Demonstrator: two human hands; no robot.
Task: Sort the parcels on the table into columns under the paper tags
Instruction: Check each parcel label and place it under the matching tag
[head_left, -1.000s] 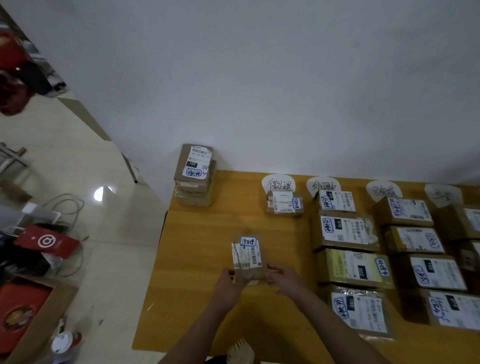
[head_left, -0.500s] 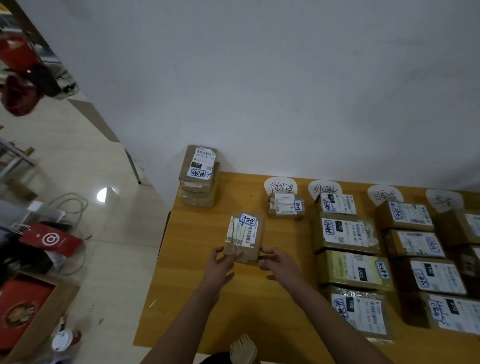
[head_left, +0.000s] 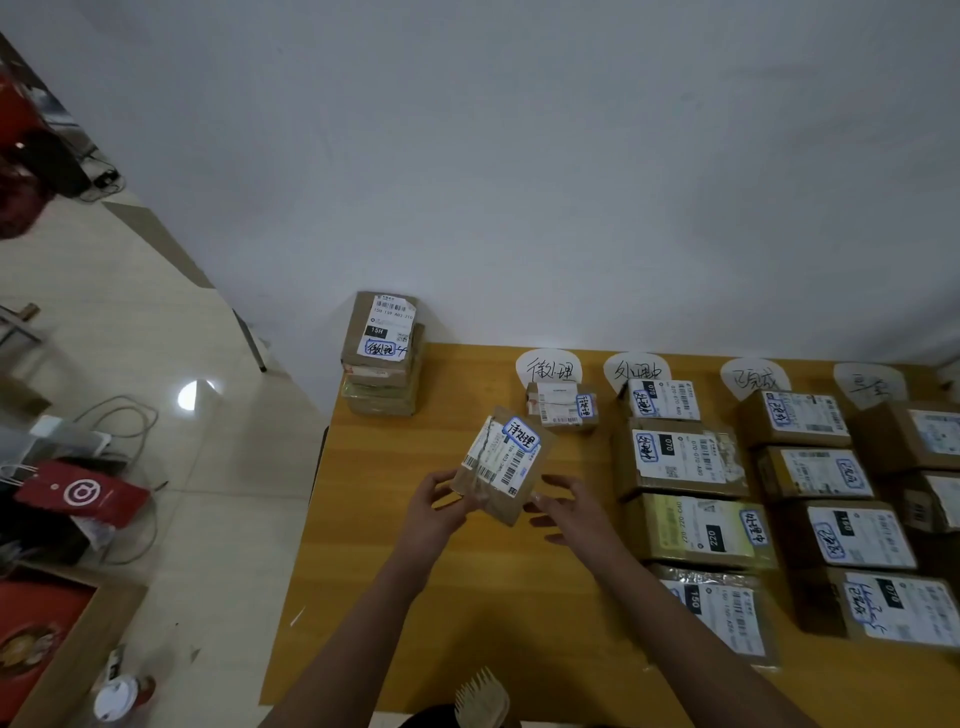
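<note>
A small brown parcel (head_left: 501, 465) with a white label and a blue-edged sticker hangs tilted above the wooden table (head_left: 410, 571). My left hand (head_left: 436, 501) grips its lower left corner. My right hand (head_left: 569, 506) is beside its lower right edge with the fingers spread. Several paper tags stand along the back edge; the leftmost tag (head_left: 549, 369) has one small parcel (head_left: 561, 408) under it. The second tag (head_left: 636, 370), third tag (head_left: 753, 378) and fourth tag (head_left: 867, 382) head columns of several boxes each.
A stack of parcels (head_left: 384, 353) sits on the table's back left corner. A wooden comb (head_left: 480, 701) pokes up at the near edge. Left of the table, the floor holds cables, a red box (head_left: 80, 493) and a cardboard carton (head_left: 57, 654).
The small parcel has risen from the table and moved away from me toward the leftmost tag, tilting to the right. My right hand has loosened off it.
</note>
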